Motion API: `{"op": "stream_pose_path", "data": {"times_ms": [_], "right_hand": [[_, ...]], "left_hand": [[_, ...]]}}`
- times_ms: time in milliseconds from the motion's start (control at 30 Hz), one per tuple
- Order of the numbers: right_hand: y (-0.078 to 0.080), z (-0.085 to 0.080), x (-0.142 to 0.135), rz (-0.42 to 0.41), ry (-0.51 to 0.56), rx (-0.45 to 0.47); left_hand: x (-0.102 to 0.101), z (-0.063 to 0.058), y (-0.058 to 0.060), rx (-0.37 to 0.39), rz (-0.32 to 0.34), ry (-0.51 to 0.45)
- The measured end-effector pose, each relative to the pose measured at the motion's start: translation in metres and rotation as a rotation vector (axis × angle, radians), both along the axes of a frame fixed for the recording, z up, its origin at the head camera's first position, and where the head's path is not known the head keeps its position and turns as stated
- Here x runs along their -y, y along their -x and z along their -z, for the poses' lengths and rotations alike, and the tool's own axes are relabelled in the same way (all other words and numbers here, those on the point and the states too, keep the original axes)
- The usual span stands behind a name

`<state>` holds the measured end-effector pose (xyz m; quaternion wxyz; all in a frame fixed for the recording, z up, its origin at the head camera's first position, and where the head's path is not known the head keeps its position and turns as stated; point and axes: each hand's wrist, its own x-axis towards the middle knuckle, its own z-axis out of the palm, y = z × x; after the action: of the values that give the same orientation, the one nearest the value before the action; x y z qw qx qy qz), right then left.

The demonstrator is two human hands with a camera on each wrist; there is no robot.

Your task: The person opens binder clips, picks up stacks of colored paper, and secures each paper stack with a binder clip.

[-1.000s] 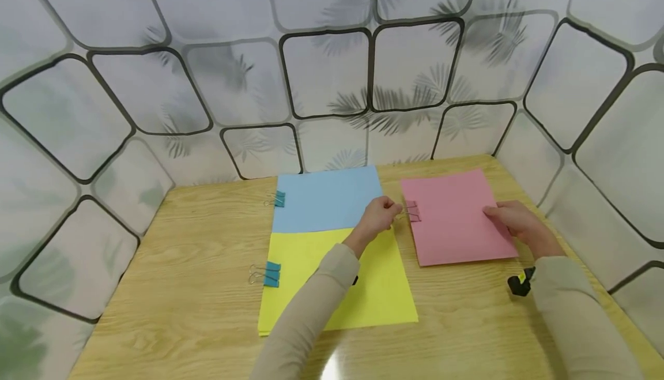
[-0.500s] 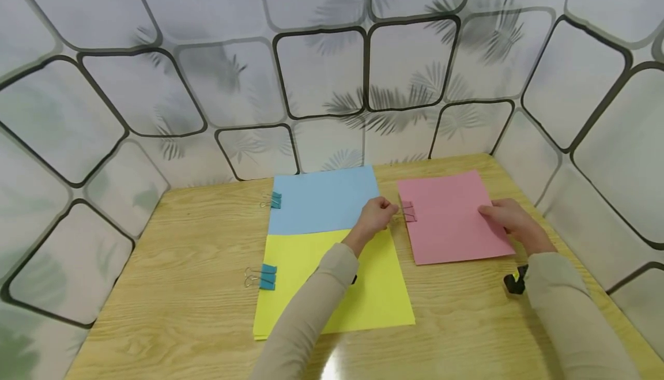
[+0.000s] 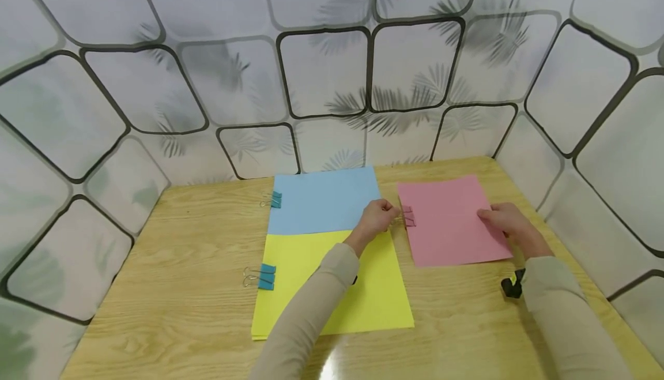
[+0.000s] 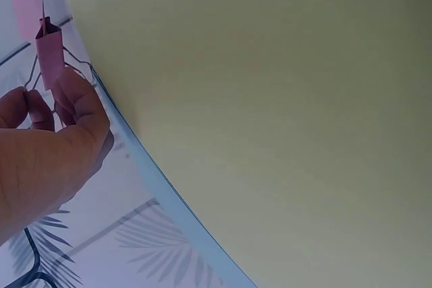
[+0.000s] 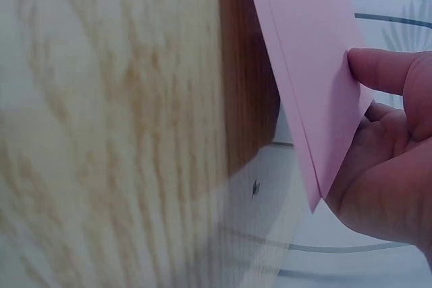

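Note:
Pink paper sheets are held a little off the table at the right. A pink binder clip sits on their left edge. My left hand pinches the clip's wire handle with thumb and fingertips; in the left wrist view, the pink clip is right above those fingers. At the opposite edge, my right hand grips the sheets, thumb on top and the other fingers mostly hidden beneath. The right wrist view shows more than one layer at the pink paper's edge.
Left of the pink paper lie a blue sheet and yellow sheets, partly under my left forearm. One teal clip is on the blue edge, another teal clip on the yellow. Patterned walls surround the wooden table.
The pink paper and its clip have dipped very slightly toward me. Both hands keep their holds, and the head view has shifted a little.

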<state>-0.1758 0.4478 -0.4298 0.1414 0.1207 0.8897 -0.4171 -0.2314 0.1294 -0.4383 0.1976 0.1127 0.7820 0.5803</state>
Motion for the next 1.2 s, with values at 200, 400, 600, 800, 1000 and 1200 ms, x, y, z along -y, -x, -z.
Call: {"op": "stream_pose_path", "data": {"times_ms": [200,400,600,800,1000,1200], "right_hand": [[-0.001,0.001,-0.001,0.009,-0.029,0.013],[0.000,0.004,0.000,0.007,-0.030,0.009],[0.000,0.001,0.006,0.020,0.009,0.007],[0.002,0.005,0.009,0.049,0.051,0.041],[0.004,0.007,0.013,0.079,0.054,0.011],[0.004,0.007,0.013,0.066,0.040,-0.002]], "left_hand": [[-0.004,-0.003,-0.002,-0.006,0.002,0.028],[-0.006,-0.004,-0.002,0.004,0.001,0.055],[-0.004,-0.003,0.000,-0.012,-0.001,0.061],[0.000,-0.003,0.001,-0.019,0.003,0.062],[0.004,-0.005,0.000,-0.027,0.005,0.089],[0.016,-0.013,0.003,0.037,-0.016,0.028]]}}
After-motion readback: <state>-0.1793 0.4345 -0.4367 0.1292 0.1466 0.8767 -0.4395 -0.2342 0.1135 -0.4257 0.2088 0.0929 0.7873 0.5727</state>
